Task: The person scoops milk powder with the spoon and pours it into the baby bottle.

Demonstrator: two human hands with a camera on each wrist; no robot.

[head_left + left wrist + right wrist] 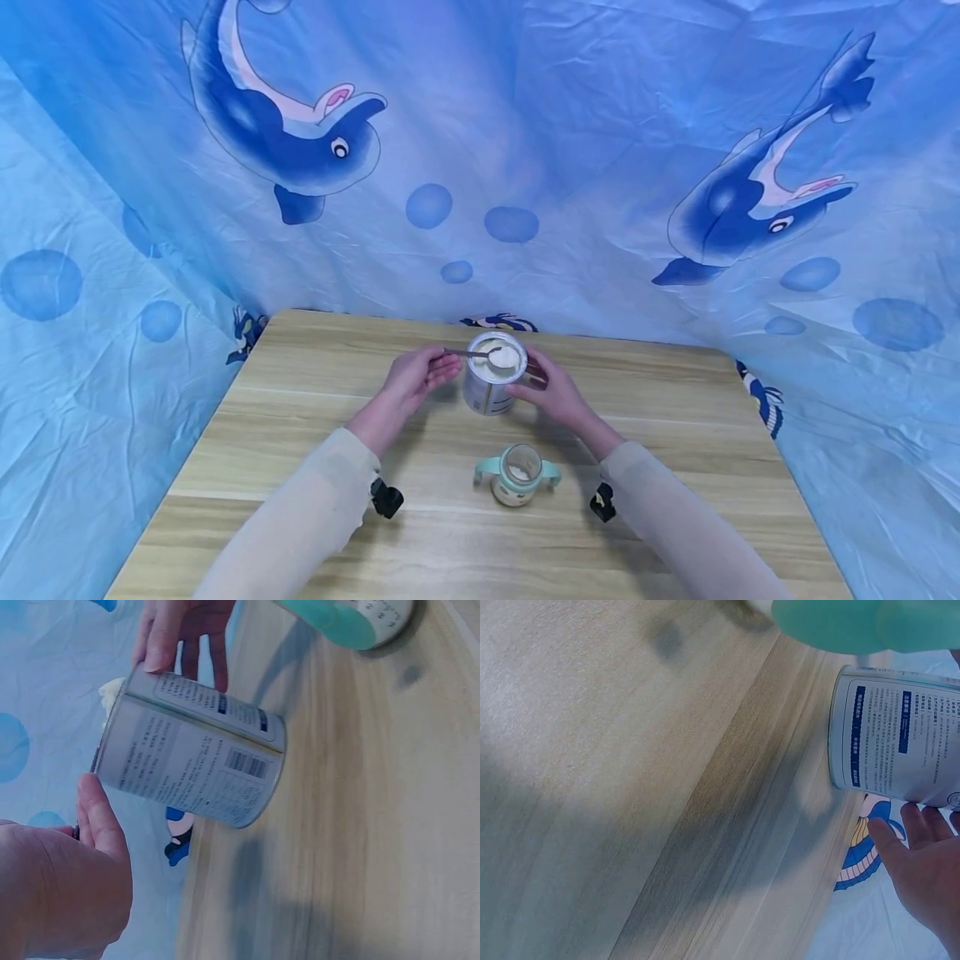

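Observation:
Near the back of the table stands a round tin with a printed label, its top uncovered and white powder inside. My left hand pinches the handle of a spoon, whose bowl, heaped with white powder, lies over the tin's mouth. From the other side my right hand holds the tin, thumb on the near side and fingers round the right. In the left wrist view the left hand is beside the tin's rim, most of the spoon hidden. Closer to me stands a baby bottle with teal handles, its mouth uncovered.
The wooden table ends a short way behind the tin. A blue curtain with printed dolphins hangs behind and along both sides. The baby bottle stands between the two forearms, below the tin in the head view.

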